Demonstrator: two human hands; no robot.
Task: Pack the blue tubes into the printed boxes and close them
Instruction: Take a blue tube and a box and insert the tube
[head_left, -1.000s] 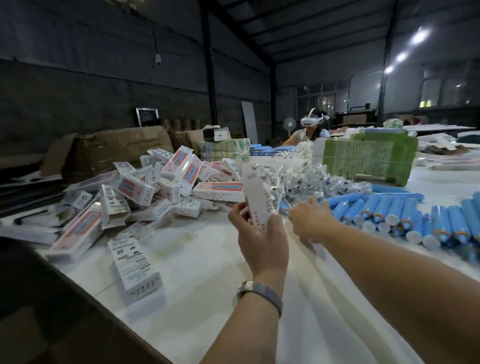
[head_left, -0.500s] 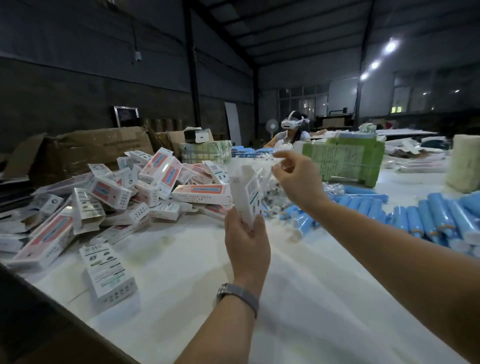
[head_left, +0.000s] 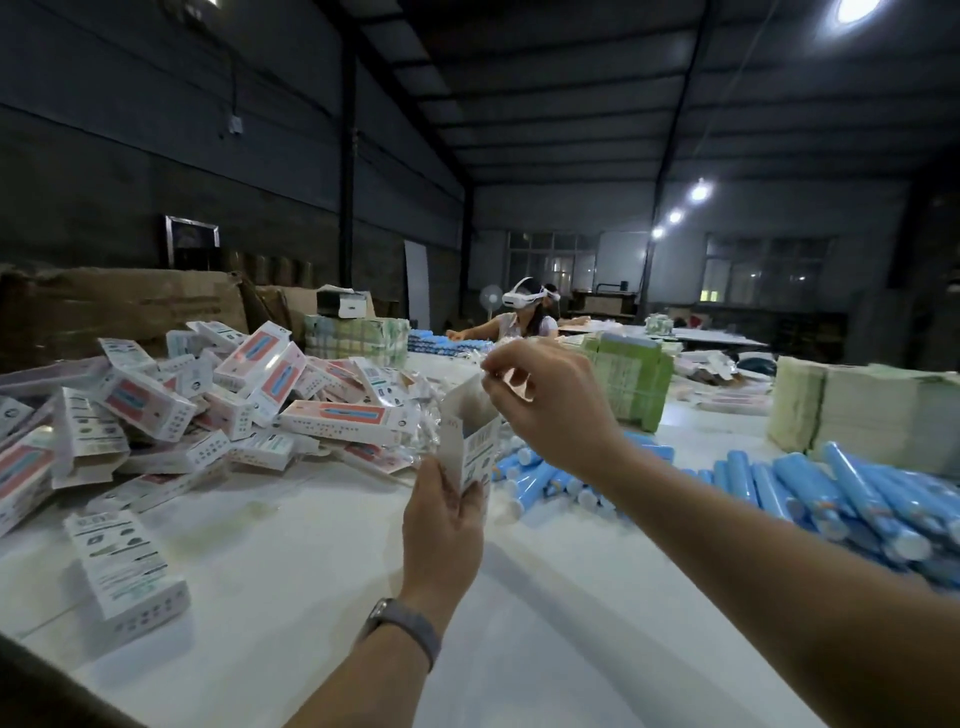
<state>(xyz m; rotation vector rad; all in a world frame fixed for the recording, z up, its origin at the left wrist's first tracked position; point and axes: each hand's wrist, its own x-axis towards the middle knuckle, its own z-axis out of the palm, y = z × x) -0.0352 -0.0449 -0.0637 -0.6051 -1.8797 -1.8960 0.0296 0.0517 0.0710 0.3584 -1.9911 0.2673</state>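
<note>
1. While the left hand (head_left: 441, 525) grips the lower end of a printed box (head_left: 470, 441) with its fingers curled round it, the box stands upright above the white table (head_left: 322, 582), its top end open.
2. The right hand (head_left: 550, 405) hovers just above that open top, thumb and fingertips pinched on a small clear plastic packet (head_left: 493, 349); what the packet contains is too blurred to tell.
3. A grey wristband (head_left: 410, 631) sits on the left wrist.
4. The blue tubes (head_left: 810, 483) lie in a loose row on the table to the right of the held box, white caps toward the camera; a few more tubes lie just behind the box and under the right forearm.
5. To the left, a heap of printed boxes (head_left: 218, 405) covers the table, white with pink and blue panels, lying at all angles; one lone box (head_left: 124, 561) lies apart from the heap, nearer the table's front edge.
6. Between the heap and the held box lies a scatter of clear plastic packets (head_left: 423, 415).
7. Behind the right hand stands a green bundle of flat sheets (head_left: 631, 379), and at the far right a pale stack (head_left: 862, 410) of similar sheets.
8. Brown cardboard cartons (head_left: 130, 306) rise behind the heap.
9. At the far end of the table sits another person (head_left: 524, 322) wearing a white headset.
</note>
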